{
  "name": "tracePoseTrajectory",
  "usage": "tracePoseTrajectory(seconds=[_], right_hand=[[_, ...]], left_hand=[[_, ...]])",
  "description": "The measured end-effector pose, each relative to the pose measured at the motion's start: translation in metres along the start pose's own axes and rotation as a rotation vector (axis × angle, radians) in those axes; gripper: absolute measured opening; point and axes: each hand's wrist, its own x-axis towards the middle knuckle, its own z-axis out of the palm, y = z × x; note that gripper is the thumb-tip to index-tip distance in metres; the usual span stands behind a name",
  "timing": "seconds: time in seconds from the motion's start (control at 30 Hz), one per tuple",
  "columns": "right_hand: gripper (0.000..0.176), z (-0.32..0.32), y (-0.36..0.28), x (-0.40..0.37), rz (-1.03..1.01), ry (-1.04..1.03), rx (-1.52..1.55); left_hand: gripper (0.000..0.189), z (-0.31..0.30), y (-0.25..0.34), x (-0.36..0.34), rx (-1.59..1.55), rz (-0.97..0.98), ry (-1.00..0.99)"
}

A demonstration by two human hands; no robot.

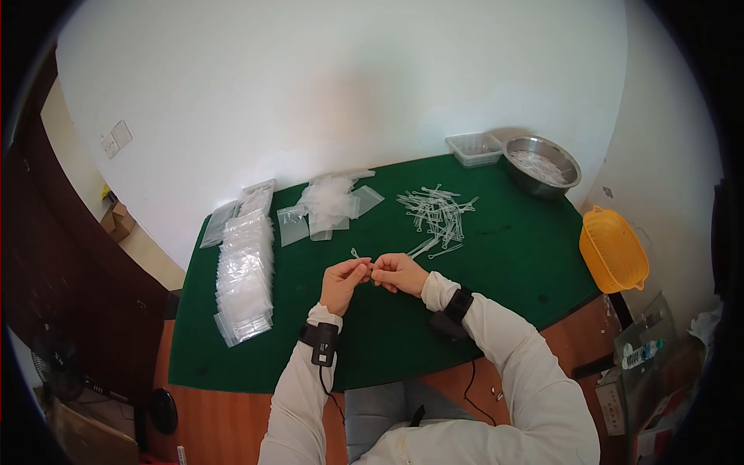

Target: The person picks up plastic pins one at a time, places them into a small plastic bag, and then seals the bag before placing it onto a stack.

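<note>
Over the middle of the green table, my left hand [343,282] pinches a small clear plastic stick with a looped end [354,253]; the loop pokes out above the fingers. My right hand [398,273] is closed too, its fingertips meeting those of the left hand. What lies between the right fingertips is hidden. Just beyond the right hand is a loose pile of similar looped sticks [436,213], a few of them lying near its knuckles. Farther off, to the left, lies a heap of clear plastic bags [332,203].
A long overlapping row of filled clear bags [246,267] runs along the table's left side. At the back right stand a clear plastic tray [474,150] and a metal bowl [535,184] holding more clear pieces. A yellow basket [614,252] sits by the right edge. The wall borders the back.
</note>
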Motion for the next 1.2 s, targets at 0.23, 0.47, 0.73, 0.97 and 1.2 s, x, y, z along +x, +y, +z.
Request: tracePoseTrajectory(seconds=[0.23,0.47,0.73,0.97,1.2], right_hand=[[0.010,0.001,-0.005,-0.002,0.046,-0.002,-0.012],[0.011,-0.020,-0.013,0.000,-0.044,0.097,-0.195],[0.005,-0.091,-0.016,-0.015,-0.187,0.607,-1.150],[0.004,-0.091,-0.012,-0.011,-0.090,0.605,-1.345],[0.009,-0.089,-0.008,-0.009,0.070,0.640,-1.448]], left_hand=[[0.022,0.000,-0.003,0.000,0.003,0.029,-0.048],[0.022,-0.003,0.001,0.002,-0.142,0.008,0.148],[0.023,-0.008,-0.006,0.003,-0.166,-0.019,0.263],[0.024,-0.006,-0.004,0.003,-0.162,-0.043,0.237],[0.023,-0.005,-0.003,0.002,-0.157,-0.038,0.235]])
